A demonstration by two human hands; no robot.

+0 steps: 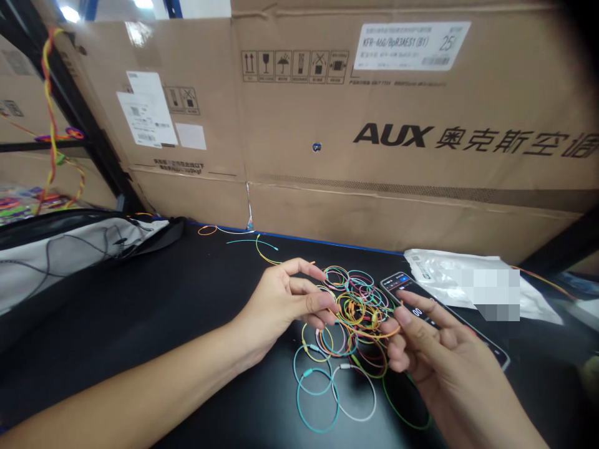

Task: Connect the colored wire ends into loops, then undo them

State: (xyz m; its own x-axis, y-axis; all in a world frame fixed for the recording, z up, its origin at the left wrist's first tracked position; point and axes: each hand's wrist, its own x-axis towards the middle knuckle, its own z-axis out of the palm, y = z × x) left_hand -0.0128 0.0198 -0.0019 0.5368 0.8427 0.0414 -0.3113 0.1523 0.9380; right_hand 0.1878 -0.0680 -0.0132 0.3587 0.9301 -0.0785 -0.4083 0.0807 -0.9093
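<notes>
An orange wire cable (367, 335) is stretched in a shallow curve between my two hands. My left hand (290, 293) is closed, thumb and fingers pinching the cable's left end. Opposite it, my right hand (435, 343) pinches the right end between thumb and fingers. Under and behind the cable lies a heap of coloured wire rings (354, 305) in yellow, teal, pink and orange. Closer to me are a white ring (354, 420), a teal ring (318, 431) and a green ring (407, 424). The exact cable tips are partly hidden by my fingers.
A phone (397, 282) lies partly behind my right hand, beside a white plastic packet (440, 274). Loose wires (267, 257) lie toward the back of the black table (201, 299). A large cardboard box (290, 125) walls off the back; a grey bag (84, 246) is at left.
</notes>
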